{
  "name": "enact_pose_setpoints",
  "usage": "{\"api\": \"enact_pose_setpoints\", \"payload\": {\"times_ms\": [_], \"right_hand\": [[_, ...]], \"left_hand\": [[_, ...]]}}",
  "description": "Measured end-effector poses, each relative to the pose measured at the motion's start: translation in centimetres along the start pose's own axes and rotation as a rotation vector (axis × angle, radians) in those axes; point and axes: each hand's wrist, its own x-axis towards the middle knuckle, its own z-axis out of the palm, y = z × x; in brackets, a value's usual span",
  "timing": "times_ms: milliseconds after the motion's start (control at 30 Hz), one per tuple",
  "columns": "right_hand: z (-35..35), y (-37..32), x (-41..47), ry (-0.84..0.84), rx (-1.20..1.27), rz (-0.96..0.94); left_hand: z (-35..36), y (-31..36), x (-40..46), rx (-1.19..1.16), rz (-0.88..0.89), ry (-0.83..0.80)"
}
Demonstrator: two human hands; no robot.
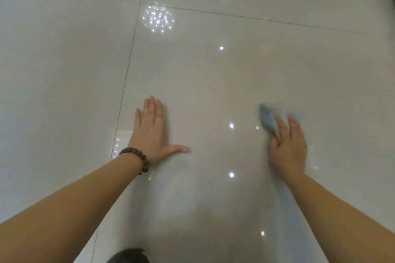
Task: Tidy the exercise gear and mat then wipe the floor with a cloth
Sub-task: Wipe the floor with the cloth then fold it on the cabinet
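- Floor (213, 74) of glossy pale-grey tiles fills almost the whole head view, crossed by thin dark grout lines and dotted with bright reflections of ceiling lights. No exercise gear or mat shows anywhere on it, so the tidying part looks done, though whatever lies outside the view cannot be judged.
- Left hand (152, 132) lies flat on the tile with straight fingers together, thumb spread wide to the right, gripping nothing. It looks like a prop for the body's weight. A dark brown beaded bracelet (136, 159) circles its wrist.
- Right hand (288, 145) presses down on the small blue-grey cleaning cloth (268, 120) with fingers extended. The cloth sticks out beyond the fingertips, ahead and to the left of them, its long axis slanting from upper left to lower right. Of the two hands, only the right one touches the cloth; the left is well apart from it.
- Judgement: wiping is the step in hand, and the next stroke depends on the cloth staying under the right palm instead of slipping out ahead.
- Hard to make out: the cloth and right fingers are smeared by motion blur, so the cloth's far edge, its folds and how much lies under the palm cannot be told. A dark shape (128, 256) at the bottom edge is cut off and unidentifiable.
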Motion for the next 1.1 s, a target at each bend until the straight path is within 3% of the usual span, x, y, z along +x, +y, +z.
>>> {"api": "enact_pose_setpoints", "payload": {"times_ms": [100, 133, 200, 300, 333, 367, 400, 467, 533, 567, 600, 633, 733, 767, 800, 867, 933, 1000, 1033, 1100], "right_hand": [[-1.1, -0.2, 1.7, 0.026, 0.118, 0.727], [-0.7, -2.6, 1.5, 0.013, 0.131, 0.759], [1.2, -7.4, 0.1, 0.053, 0.12, 0.405], [2.3, -7.6, -1.0, -0.145, 0.053, -0.397], [1.9, -5.3, 0.5, -0.167, 0.048, -0.529], [1.5, -2.6, 1.8, -0.155, 0.03, -0.523], [0.9, 0.1, 3.1, -0.107, 0.011, -0.372], [-0.5, 3.8, 5.6, -0.025, 0.029, 0.152], [-1.1, 2.5, 8.1, 0.002, 0.126, 0.66], [-0.9, -0.3, 9.1, -0.017, 0.14, 0.782], [-0.7, -3.8, 9.6, -0.06, 0.167, 0.772], [-0.1, -7.3, 9.7, -0.099, 0.187, 0.615], [2.3, -13.8, 6.1, -0.223, 0.18, -0.197], [2.1, -12.6, 5.4, -0.259, 0.15, -0.355], [1.7, -9.8, 5.2, -0.241, 0.131, -0.395], [0.8, -2.2, 4.2, -0.096, 0.082, -0.128], [-1.2, 4.9, 1.8, 0.015, 0.115, 0.402], [-2.0, 6.0, -1.3, 0.099, 0.12, 0.851], [-1.5, 4.6, -2.9, 0.139, 0.097, 0.867], [-0.2, 1.1, -6.3, 0.159, 0.09, 0.553]], "left_hand": [[0.7, 3.1, 1.1, 0.046, 0.042, -0.028], [1.0, 4.2, 1.4, 0.058, 0.064, -0.043], [1.9, 6.1, 1.8, 0.079, 0.104, -0.069], [2.6, 8.0, 2.7, 0.124, 0.145, -0.08], [2.7, 8.3, 3.0, 0.134, 0.143, -0.085], [2.8, 8.5, 3.2, 0.147, 0.139, -0.098], [3.0, 8.7, 3.5, 0.17, 0.14, -0.117], [3.3, 9.0, 3.7, 0.216, 0.131, -0.134], [3.4, 9.1, 3.7, 0.239, 0.119, -0.139], [3.4, 9.2, 3.7, 0.242, 0.116, -0.14], [3.4, 9.2, 3.7, 0.243, 0.115, -0.141], [3.4, 9.3, 3.6, 0.244, 0.111, -0.143], [3.3, 9.3, 3.7, 0.265, 0.098, -0.134], [3.3, 9.3, 3.7, 0.267, 0.098, -0.134], [3.3, 9.4, 3.7, 0.265, 0.101, -0.133], [3.3, 9.4, 3.7, 0.263, 0.108, -0.131], [3.4, 9.4, 3.7, 0.269, 0.107, -0.121], [3.5, 9.5, 3.7, 0.285, 0.1, -0.122], [3.5, 9.6, 3.7, 0.286, 0.097, -0.132], [3.2, 9.9, 3.5, 0.271, 0.086, -0.144]]}}
